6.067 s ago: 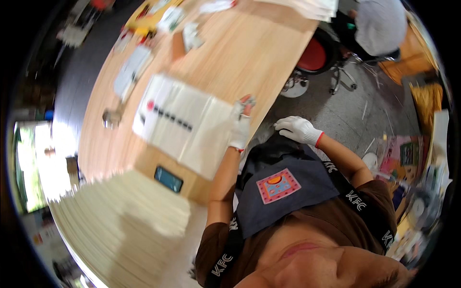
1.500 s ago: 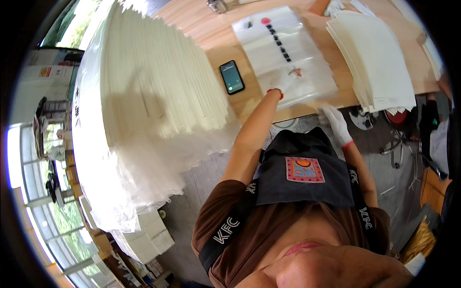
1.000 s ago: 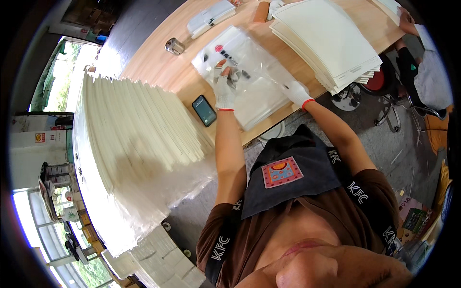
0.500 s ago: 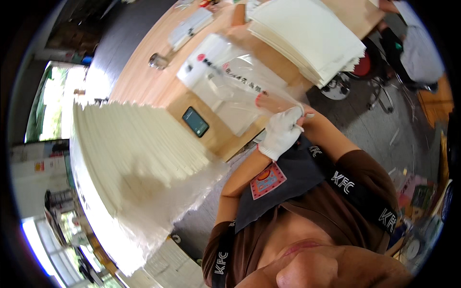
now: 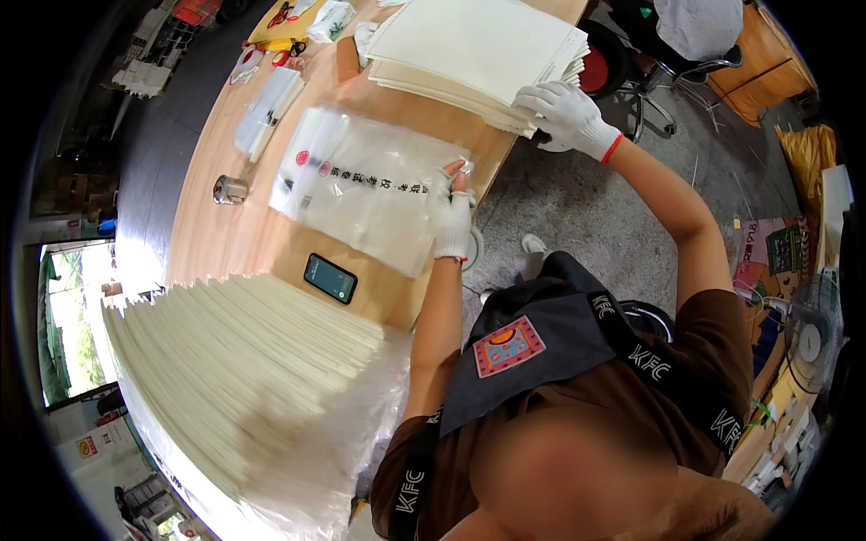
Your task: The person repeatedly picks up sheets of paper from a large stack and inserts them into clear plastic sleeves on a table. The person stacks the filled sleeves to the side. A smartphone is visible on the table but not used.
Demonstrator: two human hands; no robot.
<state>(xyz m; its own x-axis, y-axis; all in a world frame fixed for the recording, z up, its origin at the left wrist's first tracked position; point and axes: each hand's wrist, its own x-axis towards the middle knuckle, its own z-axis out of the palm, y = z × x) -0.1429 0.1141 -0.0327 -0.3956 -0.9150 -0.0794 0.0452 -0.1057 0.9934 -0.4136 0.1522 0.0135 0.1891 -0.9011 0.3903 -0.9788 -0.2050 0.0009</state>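
Observation:
A clear plastic bag (image 5: 361, 194) with dark print and red round marks lies flat on the table. At its right end, my left hand (image 5: 451, 216), in a white glove with bare fingertips, is closed on the bag's edge. My right hand (image 5: 568, 117), in a white glove with a red cuff, reaches to the near right corner of a stack of large cream paper sheets (image 5: 478, 50). Its fingers lie stretched over the corner; the thumb is partly hidden, and no sheet is lifted.
A tall pile of cream paper packs in plastic (image 5: 253, 361) stands at the left. A phone (image 5: 330, 278), a glass jar (image 5: 230, 189) and a white packet (image 5: 269, 113) are on the wooden table (image 5: 212, 239). Another person's gloved hand (image 5: 363, 41) is beyond the stack. A chair (image 5: 654, 72) stands at the far right.
My hands have come apart: the right has gone up and right to the paper stack, the left has moved left with the bag's edge. The bag now lies flatter. The whole view has shifted.

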